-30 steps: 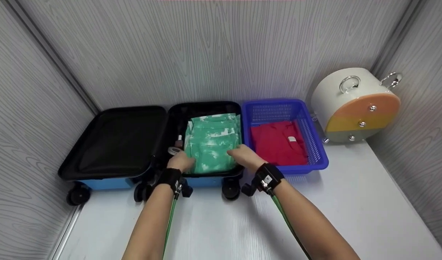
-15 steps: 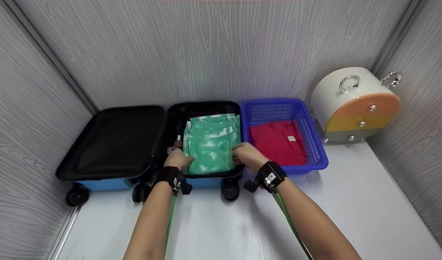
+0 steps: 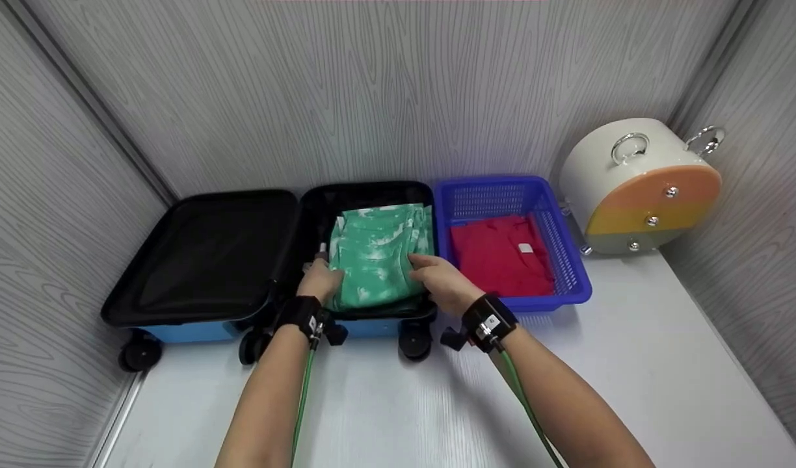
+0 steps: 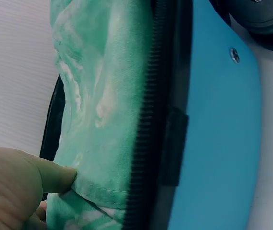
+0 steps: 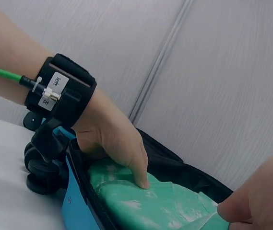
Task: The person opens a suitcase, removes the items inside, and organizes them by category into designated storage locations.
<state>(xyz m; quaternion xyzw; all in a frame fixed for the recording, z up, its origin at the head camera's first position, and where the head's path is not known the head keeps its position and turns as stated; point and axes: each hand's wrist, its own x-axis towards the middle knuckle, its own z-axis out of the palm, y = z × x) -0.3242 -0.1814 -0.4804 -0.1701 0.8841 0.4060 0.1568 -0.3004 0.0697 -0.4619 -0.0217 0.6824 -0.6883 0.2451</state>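
A folded green-and-white tie-dyed garment (image 3: 372, 253) lies in the right half of an open blue suitcase (image 3: 365, 327) with a black interior. My left hand (image 3: 320, 281) grips its left edge. In the left wrist view the thumb (image 4: 59, 178) presses on top of the cloth and the other fingers are mostly hidden. At the opposite edge my right hand (image 3: 443, 283) pinches the cloth; in the right wrist view a fold rises towards that thumb (image 5: 234, 203). Beside my left fingers, a small bottle with a pale cap (image 3: 322, 249) is partly covered.
The suitcase's other half (image 3: 216, 260) lies open on the left, its black lining showing. A blue plastic basket (image 3: 573, 279) with a folded red garment (image 3: 499, 257) stands right of the suitcase. Farther right is a white drum-shaped box (image 3: 606, 156) with a striped front and metal handles.
Both hands have shifted slightly forward on the garment. Its creases have changed, its front edge has risen a little, and my right hand has gone from the side to pinching the edge.
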